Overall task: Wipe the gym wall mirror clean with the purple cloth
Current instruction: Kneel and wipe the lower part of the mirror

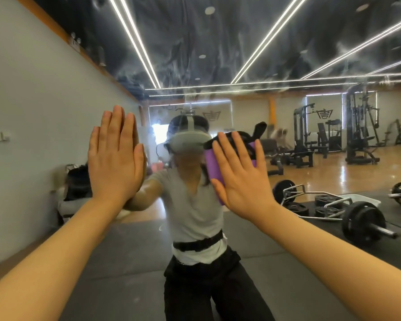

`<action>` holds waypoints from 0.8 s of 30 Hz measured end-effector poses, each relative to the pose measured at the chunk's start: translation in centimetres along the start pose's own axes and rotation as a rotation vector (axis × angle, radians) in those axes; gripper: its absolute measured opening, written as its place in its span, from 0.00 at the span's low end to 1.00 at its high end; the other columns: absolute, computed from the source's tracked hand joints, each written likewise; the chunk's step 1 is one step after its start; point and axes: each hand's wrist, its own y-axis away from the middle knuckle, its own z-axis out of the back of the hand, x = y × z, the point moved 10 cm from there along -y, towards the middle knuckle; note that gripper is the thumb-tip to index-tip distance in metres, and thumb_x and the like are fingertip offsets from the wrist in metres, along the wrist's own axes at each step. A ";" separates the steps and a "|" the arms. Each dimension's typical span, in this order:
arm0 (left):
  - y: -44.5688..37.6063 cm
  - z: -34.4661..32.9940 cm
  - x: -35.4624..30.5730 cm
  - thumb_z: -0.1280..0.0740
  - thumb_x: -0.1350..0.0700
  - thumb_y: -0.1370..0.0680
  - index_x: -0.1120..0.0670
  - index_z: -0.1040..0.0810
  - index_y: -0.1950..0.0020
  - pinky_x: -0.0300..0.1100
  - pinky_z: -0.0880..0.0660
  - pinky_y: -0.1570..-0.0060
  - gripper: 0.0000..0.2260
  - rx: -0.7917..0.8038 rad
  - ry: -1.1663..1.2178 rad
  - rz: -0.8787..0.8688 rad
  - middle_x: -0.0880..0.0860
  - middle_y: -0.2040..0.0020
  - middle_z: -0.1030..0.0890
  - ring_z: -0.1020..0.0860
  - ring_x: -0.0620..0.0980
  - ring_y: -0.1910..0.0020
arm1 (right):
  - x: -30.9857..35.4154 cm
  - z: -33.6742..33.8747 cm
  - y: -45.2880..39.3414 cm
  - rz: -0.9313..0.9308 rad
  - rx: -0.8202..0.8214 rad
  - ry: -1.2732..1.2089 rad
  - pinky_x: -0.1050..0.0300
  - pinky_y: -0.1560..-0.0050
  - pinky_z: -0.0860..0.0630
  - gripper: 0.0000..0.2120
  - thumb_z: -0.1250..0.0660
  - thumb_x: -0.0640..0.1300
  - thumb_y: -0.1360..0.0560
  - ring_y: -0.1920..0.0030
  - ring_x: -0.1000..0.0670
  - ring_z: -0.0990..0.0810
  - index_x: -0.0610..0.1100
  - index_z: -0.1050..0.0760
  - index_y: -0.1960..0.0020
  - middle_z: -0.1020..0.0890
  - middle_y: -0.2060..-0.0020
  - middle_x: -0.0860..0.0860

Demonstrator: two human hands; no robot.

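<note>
While the left hand (pixel 116 156) lay flat against the mirror (pixel 218 42), fingers straight and close together, the right hand (pixel 240 174) was spread over the purple cloth (pixel 212 163), pressing it to the glass at head height. Smeary streaks clouded the mirror's upper part, where ceiling lights (pixel 266 38) showed reflected.

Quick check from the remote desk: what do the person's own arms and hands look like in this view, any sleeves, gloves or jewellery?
Both forearms are bare as far as the frame shows: no sleeves reach them. The left hand and right hand wear no gloves, and no rings, watch or wristband show on their backs or wrists. No markings or cables show on either arm. The mirror reflection shows a short-sleeved grey top.
</note>
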 end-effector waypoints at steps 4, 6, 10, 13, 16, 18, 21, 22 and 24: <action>0.0 0.1 -0.1 0.49 0.52 0.18 0.59 0.43 0.20 0.39 0.64 0.25 0.27 0.004 0.000 0.012 0.60 0.20 0.44 0.47 0.58 0.21 | -3.4 -0.1 1.9 -0.091 0.007 -0.013 0.34 0.24 0.52 0.33 0.49 0.58 0.19 0.21 0.40 0.47 0.40 0.48 0.20 0.45 0.21 0.43; 0.0 0.2 -0.1 0.49 0.52 0.19 0.60 0.43 0.20 0.39 0.64 0.25 0.27 0.003 -0.009 0.013 0.60 0.20 0.44 0.47 0.58 0.21 | -4.1 -0.3 2.4 -0.127 0.013 -0.021 0.33 0.25 0.51 0.33 0.50 0.58 0.19 0.21 0.40 0.46 0.40 0.48 0.20 0.44 0.21 0.43; 0.1 0.0 -0.3 0.49 0.52 0.18 0.60 0.44 0.20 0.41 0.63 0.24 0.27 0.011 -0.025 0.009 0.60 0.19 0.45 0.48 0.58 0.20 | -3.9 -0.5 2.6 -0.215 0.018 -0.057 0.31 0.25 0.50 0.33 0.50 0.57 0.19 0.20 0.39 0.48 0.39 0.48 0.20 0.44 0.20 0.41; 0.1 0.0 -0.3 0.49 0.52 0.18 0.60 0.45 0.20 0.43 0.61 0.24 0.27 0.011 -0.033 0.008 0.59 0.19 0.46 0.49 0.57 0.20 | -2.4 -0.7 2.3 -0.290 0.026 -0.076 0.33 0.24 0.52 0.34 0.51 0.57 0.19 0.20 0.39 0.49 0.38 0.49 0.20 0.46 0.20 0.40; 0.2 -0.1 -0.2 0.49 0.52 0.18 0.60 0.45 0.20 0.42 0.63 0.24 0.27 0.008 -0.030 -0.002 0.59 0.19 0.47 0.49 0.57 0.20 | 2.8 -0.9 1.7 -0.194 0.030 -0.079 0.35 0.24 0.54 0.35 0.52 0.58 0.19 0.20 0.40 0.51 0.40 0.55 0.20 0.51 0.20 0.42; 0.1 -0.1 -0.2 0.49 0.52 0.18 0.60 0.45 0.20 0.41 0.64 0.25 0.27 0.003 -0.021 -0.003 0.59 0.19 0.46 0.48 0.57 0.20 | 6.5 -1.0 1.3 -0.134 0.030 -0.094 0.35 0.24 0.57 0.35 0.51 0.58 0.20 0.20 0.40 0.51 0.40 0.56 0.20 0.53 0.20 0.43; 0.2 -0.2 0.0 0.48 0.52 0.18 0.59 0.45 0.20 0.40 0.64 0.25 0.27 0.010 -0.008 -0.001 0.59 0.19 0.46 0.49 0.57 0.20 | 8.7 -1.1 1.2 -0.112 0.027 -0.095 0.36 0.23 0.59 0.34 0.50 0.57 0.20 0.20 0.39 0.51 0.40 0.52 0.20 0.49 0.20 0.43; 0.2 -0.2 0.0 0.48 0.52 0.18 0.59 0.45 0.20 0.40 0.64 0.25 0.27 0.011 -0.008 -0.002 0.59 0.19 0.46 0.49 0.56 0.20 | 8.7 -1.1 1.3 -0.097 0.025 -0.089 0.36 0.23 0.59 0.34 0.49 0.57 0.20 0.20 0.39 0.51 0.40 0.50 0.20 0.47 0.20 0.42; 0.2 -0.2 0.1 0.49 0.52 0.18 0.59 0.44 0.20 0.40 0.64 0.25 0.27 0.006 -0.003 -0.004 0.59 0.19 0.46 0.49 0.56 0.20 | 8.4 -1.0 1.4 -0.044 0.019 -0.077 0.36 0.23 0.57 0.34 0.49 0.58 0.19 0.20 0.40 0.50 0.40 0.49 0.20 0.45 0.20 0.42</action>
